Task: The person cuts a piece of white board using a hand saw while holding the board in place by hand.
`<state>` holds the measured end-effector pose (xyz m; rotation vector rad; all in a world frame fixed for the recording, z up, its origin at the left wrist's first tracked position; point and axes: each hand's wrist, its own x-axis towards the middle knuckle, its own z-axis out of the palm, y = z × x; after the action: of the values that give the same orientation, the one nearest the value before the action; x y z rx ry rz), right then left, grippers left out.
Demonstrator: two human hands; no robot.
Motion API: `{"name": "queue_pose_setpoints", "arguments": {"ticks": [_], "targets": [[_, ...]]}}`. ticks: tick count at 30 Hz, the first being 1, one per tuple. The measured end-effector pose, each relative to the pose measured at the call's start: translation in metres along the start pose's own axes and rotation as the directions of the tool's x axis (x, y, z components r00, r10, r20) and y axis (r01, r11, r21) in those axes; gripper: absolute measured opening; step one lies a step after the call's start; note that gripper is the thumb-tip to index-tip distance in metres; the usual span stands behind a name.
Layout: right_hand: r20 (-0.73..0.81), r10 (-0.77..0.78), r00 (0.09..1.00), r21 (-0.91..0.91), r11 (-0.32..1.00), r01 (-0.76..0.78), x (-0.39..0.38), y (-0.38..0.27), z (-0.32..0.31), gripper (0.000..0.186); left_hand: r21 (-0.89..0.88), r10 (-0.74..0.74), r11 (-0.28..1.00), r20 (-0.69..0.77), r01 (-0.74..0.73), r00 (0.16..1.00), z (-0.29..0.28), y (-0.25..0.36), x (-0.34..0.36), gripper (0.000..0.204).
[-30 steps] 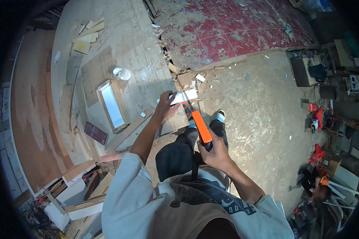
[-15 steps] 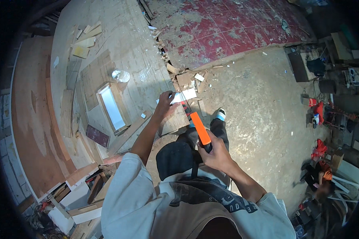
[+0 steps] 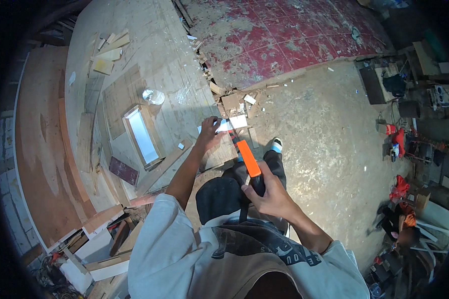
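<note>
My right hand (image 3: pixel 272 192) is closed around the black grip of a handsaw (image 3: pixel 249 158) with a bright orange part. Its narrow blade points away from me and reaches a white strip (image 3: pixel 238 121). The strip lies at the right edge of the wooden worktable (image 3: pixel 177 60), and its right end juts past that edge. My left hand (image 3: pixel 210 128) presses the strip down on the table, left of the blade, its fingers bent over it. How deep the blade sits in the strip I cannot tell.
On the table stand a clear plastic tub (image 3: pixel 153 96), a wooden frame with a white inside (image 3: pixel 142 137), a dark red block (image 3: pixel 123 170) and loose wood pieces (image 3: pixel 110 54). Offcuts (image 3: pixel 230 101) lie on the floor beside the table. A person (image 3: pixel 408 234) is at the far right.
The saw and my right hand have shifted slightly forward and left, the blade still at the white strip. My left hand stays on the strip.
</note>
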<state>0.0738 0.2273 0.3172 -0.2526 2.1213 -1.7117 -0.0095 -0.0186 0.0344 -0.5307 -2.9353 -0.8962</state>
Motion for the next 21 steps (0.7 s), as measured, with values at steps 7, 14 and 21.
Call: {"name": "queue_pose_setpoints", "arguments": {"ticks": [7, 14, 21], "targets": [[0.114, 0.319, 0.941, 0.284, 0.897, -0.339, 0.052, -0.055, -0.024, 0.036, -0.036, -0.011, 0.999, -0.015, 0.011, 1.000, 0.005, 0.008, 0.006, 0.050], [0.253, 0.401, 0.881, 0.206, 0.867, -0.454, 0.108, -0.118, -0.038, 0.028, 0.011, -0.084, 0.996, -0.060, 0.085, 0.995, 0.013, -0.001, -0.001, 0.039], [0.299, 0.381, 0.875, 0.180, 0.878, -0.444, 0.168, -0.096, -0.015, 0.018, 0.022, 0.058, 0.998, -0.150, -0.055, 0.987, 0.025, -0.021, -0.005, 0.055]]}}
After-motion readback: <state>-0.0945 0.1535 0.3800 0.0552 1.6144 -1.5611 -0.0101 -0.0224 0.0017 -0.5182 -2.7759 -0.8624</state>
